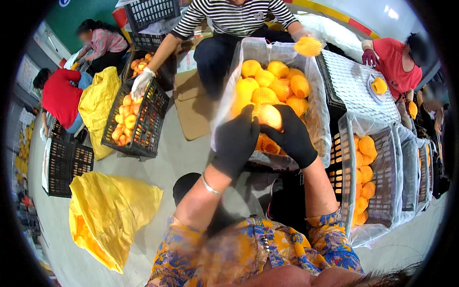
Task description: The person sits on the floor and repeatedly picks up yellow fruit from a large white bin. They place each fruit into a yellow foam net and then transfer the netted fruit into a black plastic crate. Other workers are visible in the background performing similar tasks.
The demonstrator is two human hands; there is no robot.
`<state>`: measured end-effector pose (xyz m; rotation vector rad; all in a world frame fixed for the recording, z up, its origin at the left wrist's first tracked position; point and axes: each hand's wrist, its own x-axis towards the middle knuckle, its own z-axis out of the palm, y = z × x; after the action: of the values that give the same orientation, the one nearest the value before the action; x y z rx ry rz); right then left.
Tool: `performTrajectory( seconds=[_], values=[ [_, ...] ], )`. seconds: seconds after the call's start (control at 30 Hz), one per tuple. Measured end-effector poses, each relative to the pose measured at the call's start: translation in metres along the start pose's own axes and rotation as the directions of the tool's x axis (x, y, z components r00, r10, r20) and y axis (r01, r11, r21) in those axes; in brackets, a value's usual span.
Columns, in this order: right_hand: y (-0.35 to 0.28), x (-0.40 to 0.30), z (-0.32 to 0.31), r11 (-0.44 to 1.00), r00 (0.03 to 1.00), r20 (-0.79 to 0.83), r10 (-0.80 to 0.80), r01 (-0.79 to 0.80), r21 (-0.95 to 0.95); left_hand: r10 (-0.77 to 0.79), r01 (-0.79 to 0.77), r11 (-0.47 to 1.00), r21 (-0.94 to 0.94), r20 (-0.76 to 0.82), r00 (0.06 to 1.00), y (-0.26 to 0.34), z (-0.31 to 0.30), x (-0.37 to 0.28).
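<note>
My left hand [236, 140] and my right hand [292, 134], both in black gloves, hold a bare yellow-red round fruit [270, 117] between their fingertips. A bit of yellow foam netting shows by the left fingers; whether they grip it is unclear. Beneath the hands stands a crate with a translucent white liner [321, 136]. Inside it lie many fruits in yellow foam net sleeves [264, 96]. Some sleeves at the near end [269, 145] are partly hidden by my hands.
Opposite, a person's gloved hand [141, 85] reaches into a black crate [152, 125] of bare fruit; their other hand has a netted fruit [307, 46]. Yellow sacks [114, 211] lie left. Lined crates [394, 179] and a foam-covered surface [355, 84] stand right. Other people work nearby.
</note>
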<state>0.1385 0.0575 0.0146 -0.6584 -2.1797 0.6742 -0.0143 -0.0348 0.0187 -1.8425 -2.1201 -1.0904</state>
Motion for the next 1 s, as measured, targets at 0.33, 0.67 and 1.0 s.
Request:
performTrajectory(
  seconds=[0.33, 0.67, 1.0],
  values=[
    [0.0, -0.003, 0.005, 0.991, 0.985, 0.128, 0.115, -0.123, 0.056, -0.006, 0.005, 0.995, -0.104, -0.006, 1.0, 0.005, -0.009, 0.005],
    [0.005, -0.009, -0.001, 0.819, 0.884, 0.339, 0.322, -0.439, 0.37, -0.042, 0.176, 0.76, -0.626, 0.223, 0.974, -0.035, 0.002, 0.01],
    [0.027, -0.013, 0.017, 0.962, 0.99, 0.025, 0.137, -0.139, 0.236, 0.049, 0.013, 0.589, -0.808, 0.053, 0.997, -0.037, 0.015, 0.002]
  ],
)
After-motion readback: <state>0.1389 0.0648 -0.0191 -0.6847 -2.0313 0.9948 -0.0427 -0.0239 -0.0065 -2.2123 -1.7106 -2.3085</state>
